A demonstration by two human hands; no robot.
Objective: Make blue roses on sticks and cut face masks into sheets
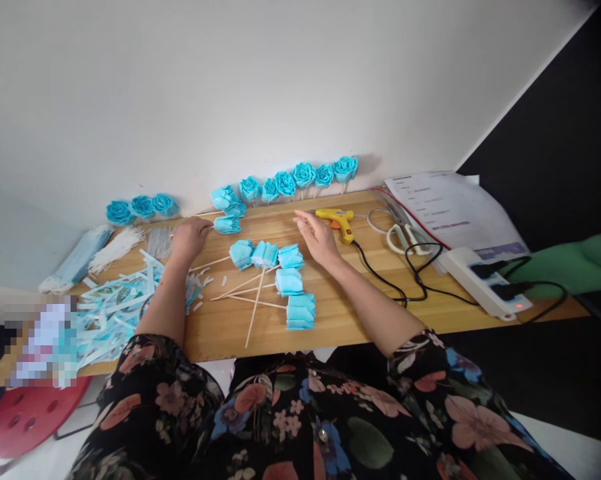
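Steadying the blue handmade rose (227, 225), left of the yellow glue gun (336, 215), is best done near its base, pinched in the left hand (192, 236), with the empty, loosely spread right hand (319, 239) held clear of the nozzle (319, 213), while print on the papers (443, 207) right of the gun is too small to be read.

I record remotely: artificial roses (304, 175), turquoise blue; glue gun (341, 215), yellow with orange trigger (335, 225); power strip (473, 287), white, indicator (519, 306) red; stool (40, 433), red; desk (205, 337), tan with wood grain; shirt (365, 440), black with pink, blue and green floral print.
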